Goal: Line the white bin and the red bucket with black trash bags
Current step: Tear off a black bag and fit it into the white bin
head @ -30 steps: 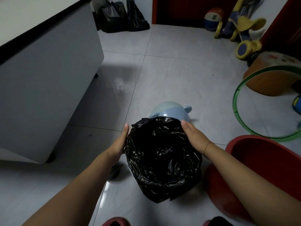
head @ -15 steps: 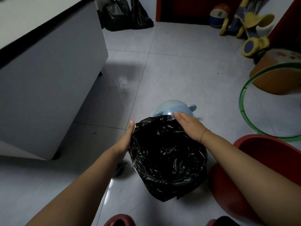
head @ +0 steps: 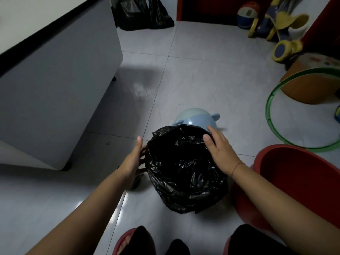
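Observation:
A black trash bag (head: 184,162) lines a small bin on the floor and is folded down over its sides, so the bin's white wall is hidden. My left hand (head: 131,160) is against the bag's left side, thumb up and fingers spread on the plastic. My right hand (head: 219,150) rests on the far right of the rim, with the thumb inside the bag and straight fingers outside. The red bucket (head: 294,173) stands right of the bin, with no bag in it.
A light blue plastic pot (head: 195,119) sits just behind the bin. A white cabinet (head: 55,70) fills the left. A green hoop (head: 268,115), an orange stool (head: 312,85), a ride-on toy (head: 283,30) and full black bags (head: 143,13) lie farther off.
My right hand has slid along the far rim and its thumb now lies inside the bag. My left hand has shifted slightly down the left side. The view has moved a little.

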The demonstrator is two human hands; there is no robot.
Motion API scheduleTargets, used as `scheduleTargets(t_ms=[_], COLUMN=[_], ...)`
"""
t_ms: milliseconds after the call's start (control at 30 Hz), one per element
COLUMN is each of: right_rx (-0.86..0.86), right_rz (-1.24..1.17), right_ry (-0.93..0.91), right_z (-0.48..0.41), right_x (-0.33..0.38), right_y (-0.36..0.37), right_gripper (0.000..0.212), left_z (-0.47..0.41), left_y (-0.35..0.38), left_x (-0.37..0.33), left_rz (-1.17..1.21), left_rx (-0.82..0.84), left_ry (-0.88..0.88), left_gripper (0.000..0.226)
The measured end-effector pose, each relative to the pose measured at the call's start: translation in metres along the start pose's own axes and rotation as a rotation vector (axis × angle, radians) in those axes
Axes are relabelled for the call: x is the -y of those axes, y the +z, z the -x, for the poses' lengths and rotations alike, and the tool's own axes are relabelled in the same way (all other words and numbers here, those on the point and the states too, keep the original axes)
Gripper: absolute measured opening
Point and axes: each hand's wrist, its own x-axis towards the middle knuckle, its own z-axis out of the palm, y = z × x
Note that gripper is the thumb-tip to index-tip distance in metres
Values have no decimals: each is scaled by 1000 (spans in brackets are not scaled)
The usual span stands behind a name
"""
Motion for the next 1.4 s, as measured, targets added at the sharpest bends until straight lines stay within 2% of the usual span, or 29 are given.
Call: scheduleTargets(t_ms=[100,200,300,400,500,700,867,967,1067,1167,1300,1400], right_rx=[-95,-93,18,33,-2,-74,-33,-86,-184,-221,-229,-163], right_rz=[34,109,225,264,284,259,233,190,194,211,210,214], right_ry=[-56,-134,-222,-245,-263,-248,-202,-230,-276,-256,-162,-108], right_z=[37,72,91,103,114,119,117,113,98,68,17,-18], right_x=[-2,-8,-12,-16,-22,-27,-31,-29,-20,-9,2,7], right_y=[4,6,7,7,4,3,4,1,-3,-4,-5,-4], right_gripper=[69,62,47,32,23,12,12,18,16,13,26,36], left_z=[21,42,54,57,57,59,59,59,53,39,10,-13], left_y=[1,1,6,13,15,20,21,23,24,27,33,33], left_x=[10,26,34,34,36,39,40,35,18,-6,-30,-40], left_rz=[-42,-88,-95,-30,65,213,256,241,159,-2,-149,-211], left_rx=[-5,-48,-18,-54,-49,-83,-89,-139,-186,-334,-474,-480], left_ry=[3,-30,-74,-78,-51,16,47,46,108,200,251,265], left_gripper=[80,92,67,41,34,36,33,33,39,32,44,43])
